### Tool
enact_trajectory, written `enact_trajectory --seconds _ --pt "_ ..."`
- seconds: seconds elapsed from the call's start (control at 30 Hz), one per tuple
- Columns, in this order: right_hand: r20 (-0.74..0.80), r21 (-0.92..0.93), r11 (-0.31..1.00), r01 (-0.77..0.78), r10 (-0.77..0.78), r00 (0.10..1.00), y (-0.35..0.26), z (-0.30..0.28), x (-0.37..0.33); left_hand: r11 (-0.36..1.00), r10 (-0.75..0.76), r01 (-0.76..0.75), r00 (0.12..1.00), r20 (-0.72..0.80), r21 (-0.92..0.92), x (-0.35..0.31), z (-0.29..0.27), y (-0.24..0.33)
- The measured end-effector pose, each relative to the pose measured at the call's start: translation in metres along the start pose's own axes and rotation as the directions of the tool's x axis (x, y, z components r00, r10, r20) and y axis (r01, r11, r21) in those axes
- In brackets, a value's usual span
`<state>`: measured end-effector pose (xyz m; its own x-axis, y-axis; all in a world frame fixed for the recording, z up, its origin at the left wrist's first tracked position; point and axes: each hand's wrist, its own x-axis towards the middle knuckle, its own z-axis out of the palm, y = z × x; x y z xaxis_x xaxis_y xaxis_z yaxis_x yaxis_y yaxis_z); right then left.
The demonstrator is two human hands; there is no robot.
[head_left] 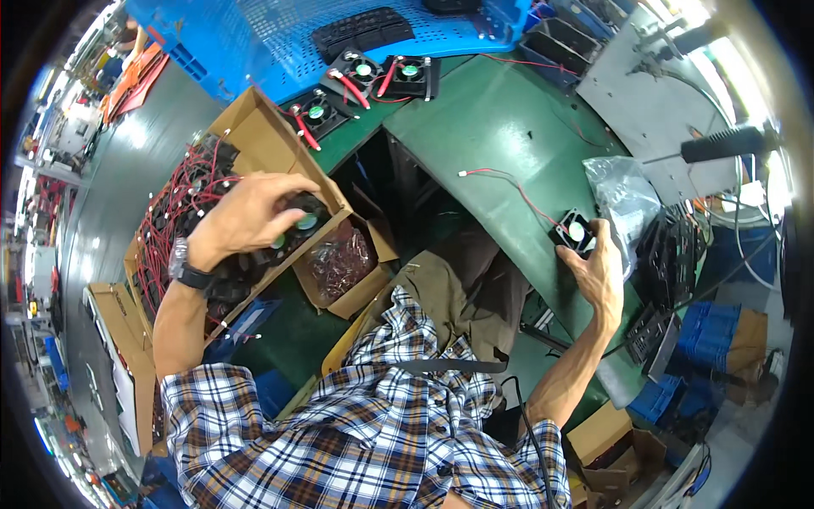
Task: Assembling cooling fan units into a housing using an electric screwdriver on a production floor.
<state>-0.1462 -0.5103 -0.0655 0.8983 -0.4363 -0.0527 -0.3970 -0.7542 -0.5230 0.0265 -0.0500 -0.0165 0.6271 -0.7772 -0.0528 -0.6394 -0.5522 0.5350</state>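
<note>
**Green table [487, 110], with our right hand [600, 276] on a little fan [575, 232]**

Past the table's top edge we see a big blue bin [216, 55]. To our left is a brown box [270, 140], full of black fans and tangled red wires [165, 220]. A clear bag [623, 188] lies just beside our right hand.

Our left hand [242, 212] is over the box, with its thumb and fingers curved around a black fan [310, 217]. We can't tell if they squeeze it. Our right thumb and fingers pinch the little fan by its sides, over the table.

To do this well, we should hold fans by the frame, not the spinning part. We should lift slowly from the box, so wires don't snag, and keep the thin red wire [517, 188] and its white plug [462, 174] loose, never pulled.
</note>
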Motion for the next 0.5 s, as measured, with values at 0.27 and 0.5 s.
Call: enact_trajectory --seconds 0.27,0.5 --pt "-0.084 -0.072 0.984 0.164 -0.17 0.982 0.031 0.008 -0.008 0.99 -0.048 -0.05 0.769 -0.638 -0.135 0.01 -0.064 0.025" --pt "0.024 -0.035 0.99 0.133 -0.133 0.991 0.031 -0.002 -0.01 0.552 -0.212 -0.003 0.967 -0.144 -0.834 0.098 -0.031 0.083"
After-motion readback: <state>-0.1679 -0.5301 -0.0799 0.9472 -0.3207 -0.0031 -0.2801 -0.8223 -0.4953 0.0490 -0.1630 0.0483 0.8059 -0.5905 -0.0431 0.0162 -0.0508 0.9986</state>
